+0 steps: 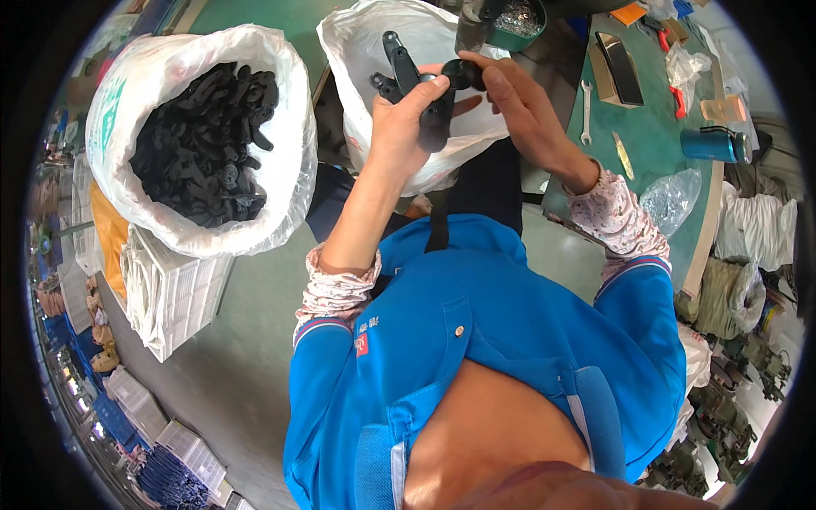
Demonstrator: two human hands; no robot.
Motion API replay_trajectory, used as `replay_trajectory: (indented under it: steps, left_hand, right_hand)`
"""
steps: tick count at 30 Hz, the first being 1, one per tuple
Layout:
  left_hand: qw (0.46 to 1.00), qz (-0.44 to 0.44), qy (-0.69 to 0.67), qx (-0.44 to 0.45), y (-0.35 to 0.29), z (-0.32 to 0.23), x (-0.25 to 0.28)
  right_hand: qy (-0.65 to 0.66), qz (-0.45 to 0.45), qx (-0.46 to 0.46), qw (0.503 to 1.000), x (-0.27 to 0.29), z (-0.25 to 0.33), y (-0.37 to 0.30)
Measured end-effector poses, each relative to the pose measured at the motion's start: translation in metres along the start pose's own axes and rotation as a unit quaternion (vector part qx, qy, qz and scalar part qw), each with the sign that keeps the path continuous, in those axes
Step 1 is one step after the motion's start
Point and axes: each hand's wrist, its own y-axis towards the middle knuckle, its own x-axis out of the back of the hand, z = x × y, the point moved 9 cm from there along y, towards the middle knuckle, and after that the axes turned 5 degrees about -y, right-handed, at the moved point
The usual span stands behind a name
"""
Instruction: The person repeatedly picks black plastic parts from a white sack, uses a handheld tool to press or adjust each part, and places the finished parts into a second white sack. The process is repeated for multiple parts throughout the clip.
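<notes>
My left hand (393,136) is closed around several black plastic parts (401,64), long arms with rounded ends that stick out past the thumb. My right hand (531,115) pinches a round black piece (464,75) between thumb and fingers, close beside the left hand's parts. Whether that piece is joined to them cannot be made out. Both hands are above an open white plastic bag (353,42), whose visible inside is pale. To the left, a larger white bag (293,161) is heaped with similar black parts (200,140).
Just beyond the hands stands a machine part (470,32) beside a green bowl (508,41) of small metal pieces. On the right bench lie a spanner (586,115), phone (620,68), knife (623,155), blue flask (708,144) and clear bag (671,202). A white crate (183,297) sits below the left bag.
</notes>
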Motion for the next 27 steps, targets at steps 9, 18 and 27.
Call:
replay_trajectory:
  steps: [9,18,27]
  left_hand:
    - [0.999,-0.04,0.019,0.024,0.0,0.002,0.011]
    - [0.995,-0.059,0.056,0.05,0.001,0.0,0.012]
    - [0.991,-0.076,-0.091,0.064,0.004,0.0,0.022]
  right_hand:
    - [0.037,-0.012,-0.033,0.999,0.031,-0.011,0.011]
    - [0.113,-0.026,-0.166,0.979,0.077,0.016,0.108]
    - [0.128,-0.004,-0.128,0.983,0.036,-0.021,0.046]
